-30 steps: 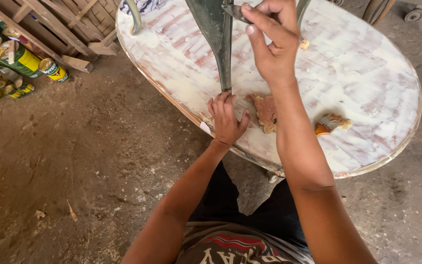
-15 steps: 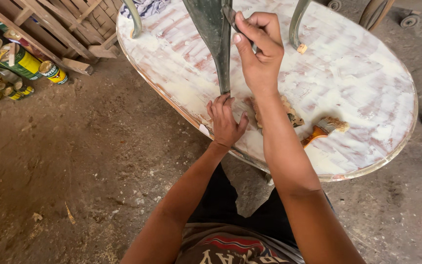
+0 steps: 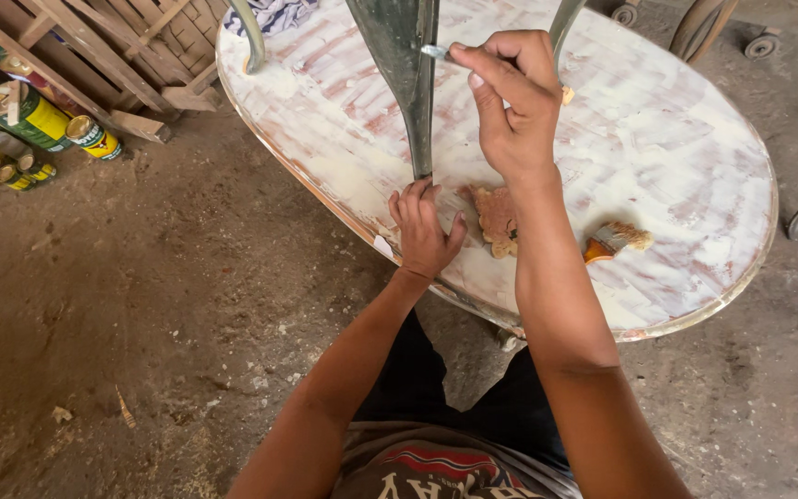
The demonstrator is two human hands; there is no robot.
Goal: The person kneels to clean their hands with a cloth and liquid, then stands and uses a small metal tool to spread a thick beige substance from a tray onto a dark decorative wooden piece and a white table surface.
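— What are the hands doing?

— The left hand (image 3: 424,233) is lying spread, fingers apart, on the white-smeared oval tabletop (image 3: 676,139), touching the foot of the dark green metal leg (image 3: 405,65). The right hand (image 3: 510,102) is pinching a thin metal tool (image 3: 436,53) tight against that leg, higher up.

— And going across from the left?

— Paint cans (image 3: 34,120) are lying on the dirt floor (image 3: 140,305) beside a slatted wooden frame (image 3: 113,55). A curved leg (image 3: 249,35) is standing at the tabletop's far left, near a crumpled cloth (image 3: 274,13).

— Anything in the way?

— The right forearm is crossing over a brownish rag (image 3: 494,220), hiding part of it. Just right of the arm, a paintbrush (image 3: 613,240) is lying on the tabletop.
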